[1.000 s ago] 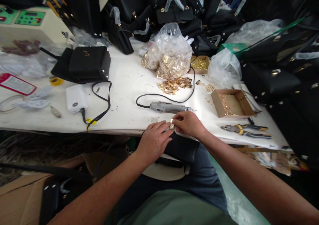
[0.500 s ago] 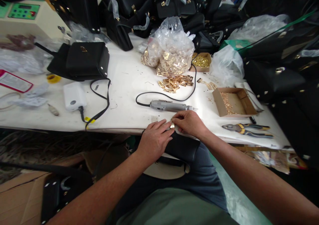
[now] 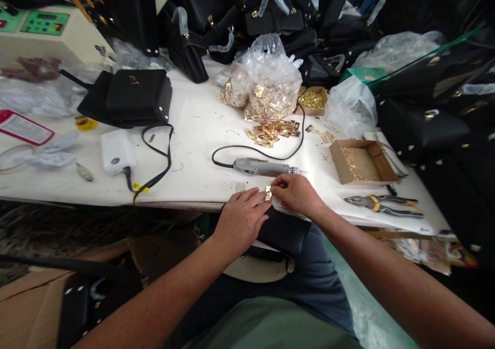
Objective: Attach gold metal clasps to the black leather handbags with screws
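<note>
A black handbag (image 3: 284, 230) lies across my lap against the table's front edge. A small gold clasp plate (image 3: 268, 193) sits at its edge, between my hands. My left hand (image 3: 238, 216) rests flat with its fingers stretched out, the fingertips touching the plate's left side. Thumb and index finger of my right hand (image 3: 294, 191) are pinched at the plate's upper right; whatever is between them is too small to make out. Just beyond the hands, a grey electric screwdriver (image 3: 263, 166) lies on the table, its bit pointing right.
Loose gold clasps (image 3: 273, 132) lie before a plastic bag of clasps (image 3: 270, 99). To the right are a cardboard box of small screws (image 3: 342, 171) and pliers (image 3: 382, 204). A white adapter (image 3: 118, 152) and a black bag (image 3: 139, 96) stand left. More handbags crowd the back.
The view has shifted slightly, so the table things sit a little lower. My right fingertips have moved slightly off the gold plate's face, showing more of it. My left hand stays put.
</note>
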The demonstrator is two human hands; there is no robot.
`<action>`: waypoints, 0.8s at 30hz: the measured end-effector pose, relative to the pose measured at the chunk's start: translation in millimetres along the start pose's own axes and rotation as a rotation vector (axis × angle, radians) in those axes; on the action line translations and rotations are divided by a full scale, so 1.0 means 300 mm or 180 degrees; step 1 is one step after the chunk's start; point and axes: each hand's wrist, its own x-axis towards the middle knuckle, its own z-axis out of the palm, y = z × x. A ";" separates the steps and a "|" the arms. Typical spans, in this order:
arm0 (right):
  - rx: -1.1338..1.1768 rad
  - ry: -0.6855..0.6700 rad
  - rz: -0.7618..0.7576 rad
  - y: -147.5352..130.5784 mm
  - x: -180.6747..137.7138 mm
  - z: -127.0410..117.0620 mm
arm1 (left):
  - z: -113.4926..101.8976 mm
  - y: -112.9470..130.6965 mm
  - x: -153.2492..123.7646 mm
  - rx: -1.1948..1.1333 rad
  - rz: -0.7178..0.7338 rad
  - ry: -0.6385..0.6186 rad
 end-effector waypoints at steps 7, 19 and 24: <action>0.0096 -0.0028 -0.0117 0.015 0.004 0.005 | 0.011 -0.003 -0.004 -0.0007 0.0014 0.0081; -0.0023 -0.0020 -0.0084 0.008 0.005 0.005 | 0.015 -0.012 -0.002 -0.0062 0.0052 0.0195; -0.0109 0.0042 -0.0174 0.013 0.006 0.008 | 0.021 -0.020 -0.003 -0.0133 0.0051 0.0244</action>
